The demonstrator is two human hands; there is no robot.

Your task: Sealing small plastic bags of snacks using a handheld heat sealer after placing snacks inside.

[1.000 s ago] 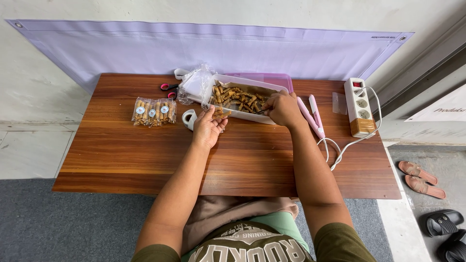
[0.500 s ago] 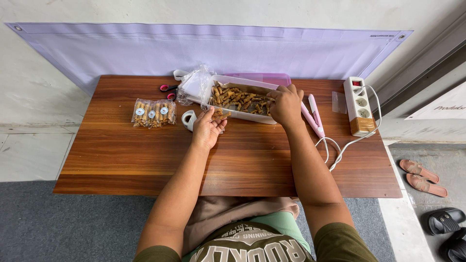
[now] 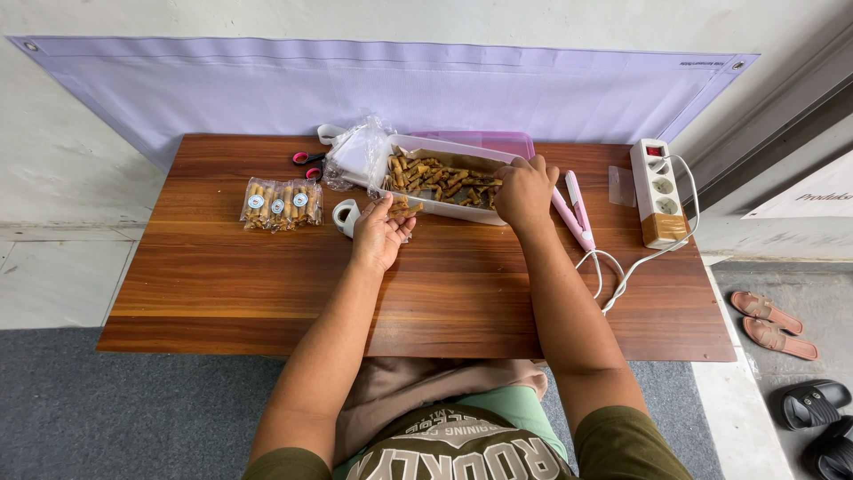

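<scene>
Right hand (image 3: 524, 188) now deeper over snack tray (image 3: 462, 210), grip hidden; left hand (image 3: 382, 233) cupping snacks (image 3: 404, 210).

Three small clear packs (image 3: 281, 204) of brown snack sticks lie side by side on the left of the tabletop (image 3: 267, 284). Each pack has a small round white sticker (image 3: 257, 202) on it. A bunch of empty clear bags (image 3: 355, 153) sits at the back, touching the white snack tray (image 3: 462, 210). A white sign (image 3: 804, 197) with dark writing stands far right, off the tabletop.
</scene>
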